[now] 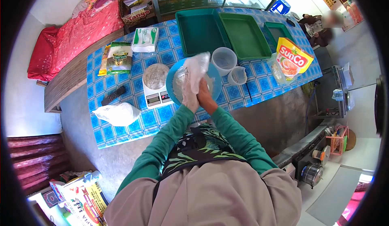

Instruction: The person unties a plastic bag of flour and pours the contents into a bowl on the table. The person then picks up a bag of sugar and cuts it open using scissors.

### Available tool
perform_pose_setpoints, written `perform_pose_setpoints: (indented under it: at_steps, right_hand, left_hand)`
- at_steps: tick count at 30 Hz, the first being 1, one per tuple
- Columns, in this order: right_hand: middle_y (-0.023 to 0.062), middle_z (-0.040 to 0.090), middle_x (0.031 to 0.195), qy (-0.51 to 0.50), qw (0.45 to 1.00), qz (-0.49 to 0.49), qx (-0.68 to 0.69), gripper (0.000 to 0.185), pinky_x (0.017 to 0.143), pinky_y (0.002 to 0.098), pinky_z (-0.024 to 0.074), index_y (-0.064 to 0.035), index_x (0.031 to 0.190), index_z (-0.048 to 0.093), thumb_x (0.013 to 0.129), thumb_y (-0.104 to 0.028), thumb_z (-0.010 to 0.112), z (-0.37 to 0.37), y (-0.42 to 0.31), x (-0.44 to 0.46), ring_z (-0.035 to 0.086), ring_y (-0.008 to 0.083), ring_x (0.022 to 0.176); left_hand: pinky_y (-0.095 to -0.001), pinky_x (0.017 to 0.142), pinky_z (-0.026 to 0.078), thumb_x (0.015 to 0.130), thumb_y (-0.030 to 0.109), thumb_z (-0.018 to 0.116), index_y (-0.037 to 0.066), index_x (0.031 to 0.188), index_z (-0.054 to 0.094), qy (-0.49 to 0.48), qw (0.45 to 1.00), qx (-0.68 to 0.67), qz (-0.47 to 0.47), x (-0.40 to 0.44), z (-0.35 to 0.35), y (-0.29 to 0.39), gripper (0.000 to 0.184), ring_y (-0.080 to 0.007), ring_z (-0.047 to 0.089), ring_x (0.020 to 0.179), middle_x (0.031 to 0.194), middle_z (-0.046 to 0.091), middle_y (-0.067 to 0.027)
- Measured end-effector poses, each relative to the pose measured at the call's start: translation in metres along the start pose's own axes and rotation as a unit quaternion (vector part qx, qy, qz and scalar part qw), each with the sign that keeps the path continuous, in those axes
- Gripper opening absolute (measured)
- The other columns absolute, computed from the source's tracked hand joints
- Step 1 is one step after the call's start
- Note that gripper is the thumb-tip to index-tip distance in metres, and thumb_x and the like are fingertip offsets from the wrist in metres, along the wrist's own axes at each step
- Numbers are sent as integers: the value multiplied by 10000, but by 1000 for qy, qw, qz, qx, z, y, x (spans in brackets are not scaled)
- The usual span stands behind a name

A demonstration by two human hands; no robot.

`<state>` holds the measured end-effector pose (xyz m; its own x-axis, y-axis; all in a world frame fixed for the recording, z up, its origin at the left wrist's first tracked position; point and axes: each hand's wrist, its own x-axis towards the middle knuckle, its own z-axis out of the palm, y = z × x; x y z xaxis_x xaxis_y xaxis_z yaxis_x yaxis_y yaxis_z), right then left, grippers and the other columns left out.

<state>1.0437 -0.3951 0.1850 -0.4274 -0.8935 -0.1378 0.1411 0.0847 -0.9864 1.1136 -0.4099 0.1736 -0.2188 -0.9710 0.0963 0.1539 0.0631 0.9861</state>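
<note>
My left hand [190,88] is inside a clear plastic glove [198,66], its fingers stretched upward over a blue bowl [217,88]. My right hand [206,98] is bare and closed against the glove near the left wrist; the fingertips are partly hidden. White powder [178,82] lies in the bowl beneath my hands. Left of the bowl, a white digital scale [159,100] carries a round container [156,76] with pale contents. Two clear plastic cups, a larger one [224,60] and a smaller one [237,76], stand right of the bowl.
Green trays [245,35] line the table's back. A SunCo pouch [292,58] stands right. At left lie a Gulaku bag [120,58], a white-green packet [145,39], a dark remote [113,95] and a white plastic bag [117,114]. Another person [318,29] is at back right.
</note>
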Motion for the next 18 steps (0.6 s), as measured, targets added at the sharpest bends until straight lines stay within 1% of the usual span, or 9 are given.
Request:
perform_pose_setpoints:
  at_steps: [1, 2, 5, 6, 8, 10, 14, 16, 18]
  right_hand:
    - [81, 588, 1122, -41, 997, -18, 61, 345, 863, 300, 435, 1, 1198, 525, 917, -197, 504, -4, 10, 0, 533, 172, 1025]
    - [65, 589, 1116, -85, 988, -38, 120, 352, 859, 297, 436, 2, 1195, 530, 928, -223, 491, -9, 20, 5, 537, 176, 1022]
    - [51, 579, 1131, -36, 984, 38, 171, 437, 836, 303, 446, -9, 1206, 526, 940, -354, 492, -19, 2, 15, 539, 135, 1000]
    - [54, 588, 1120, -21, 971, 96, 218, 454, 813, 304, 456, 4, 1183, 539, 949, -380, 479, -19, -7, 8, 546, 108, 975]
    - [59, 603, 1086, -43, 975, 58, 211, 495, 763, 298, 461, 23, 1146, 559, 930, -421, 515, -15, 2, 12, 564, 112, 929]
    - [47, 618, 1032, -58, 993, 95, 30, 477, 738, 288, 471, 21, 1111, 585, 922, -414, 533, -27, -2, 20, 586, 127, 885]
    - [93, 627, 1091, -25, 954, 95, 282, 436, 852, 314, 493, 31, 1161, 568, 934, -337, 518, -43, -18, 35, 613, 192, 971]
    - [128, 609, 1148, -54, 929, 87, 356, 416, 908, 343, 478, 40, 1198, 542, 954, -290, 473, -47, -28, 29, 600, 230, 1035]
    - [142, 584, 1190, -108, 861, 109, 484, 401, 948, 365, 450, 45, 1231, 509, 968, -248, 433, -44, -43, 14, 571, 245, 1090]
  left_hand:
    - [-325, 1033, 329, 969, 282, 416, 31, 1329, 417, 8, 966, 220, 138, -1, -1, -4, 439, -173, 427, 1212, 1332, 455, -86]
    - [-325, 1033, 329, 969, 282, 416, 31, 1329, 417, 12, 966, 217, 139, -2, -2, 3, 439, -173, 427, 1212, 1332, 455, -86]
    - [-359, 1045, 335, 934, 196, 459, 0, 1362, 355, 23, 969, -212, -127, 5, -4, 23, 481, -262, 439, 1228, 1331, 441, -163]
    - [-359, 1045, 335, 934, 196, 459, 0, 1362, 355, 27, 969, -213, -120, 6, -1, 15, 481, -262, 439, 1228, 1331, 441, -163]
    - [-356, 1050, 316, 932, 181, 460, -4, 1375, 341, 14, 992, 94, 77, 2, 8, -7, 494, -268, 430, 1235, 1333, 449, -163]
    - [-337, 1040, 319, 929, 191, 475, -9, 1361, 372, 36, 990, 124, 65, -9, 8, -4, 488, -255, 430, 1232, 1319, 473, -159]
    - [-358, 986, 373, 883, 354, 557, -29, 1288, 467, 128, 975, -169, -65, -11, -23, 10, 565, -250, 502, 1153, 1264, 527, -144]
    - [-355, 920, 418, 877, 450, 539, -10, 1215, 527, 135, 900, -252, -328, -14, -35, 13, 571, -230, 537, 1092, 1201, 566, -127]
    - [-340, 861, 450, 869, 538, 512, 22, 1160, 553, 101, 869, -265, -406, -13, -33, 13, 594, -229, 555, 1065, 1166, 582, -115]
